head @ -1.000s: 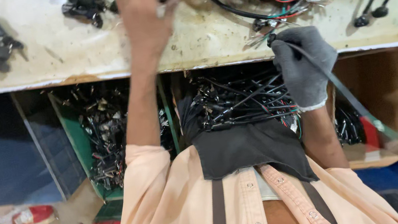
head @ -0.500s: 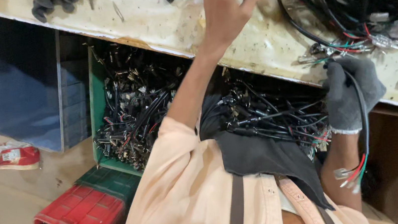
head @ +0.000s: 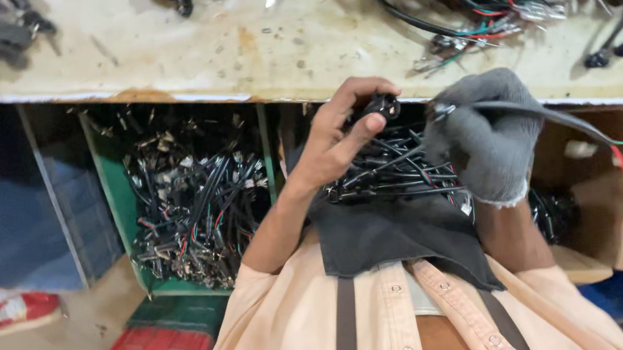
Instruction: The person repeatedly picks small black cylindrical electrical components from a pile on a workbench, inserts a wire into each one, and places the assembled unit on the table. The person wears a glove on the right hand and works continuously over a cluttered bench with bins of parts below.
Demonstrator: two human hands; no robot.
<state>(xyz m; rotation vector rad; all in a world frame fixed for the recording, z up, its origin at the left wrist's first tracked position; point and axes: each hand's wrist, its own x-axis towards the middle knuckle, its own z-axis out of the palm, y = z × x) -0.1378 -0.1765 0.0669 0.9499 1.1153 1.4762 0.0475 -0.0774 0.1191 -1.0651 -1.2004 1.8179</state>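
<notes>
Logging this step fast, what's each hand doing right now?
Left hand: bare, closed on a small black part.
Right hand: gloved, closed on a black cable.

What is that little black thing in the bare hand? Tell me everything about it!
The small black part is round and looks like shiny plastic, with a darker opening facing up. The left hand pinches it between thumb and fingers, just under the workbench edge. It sits close to the cable end held by the gloved right hand; whether they touch is unclear.
</notes>
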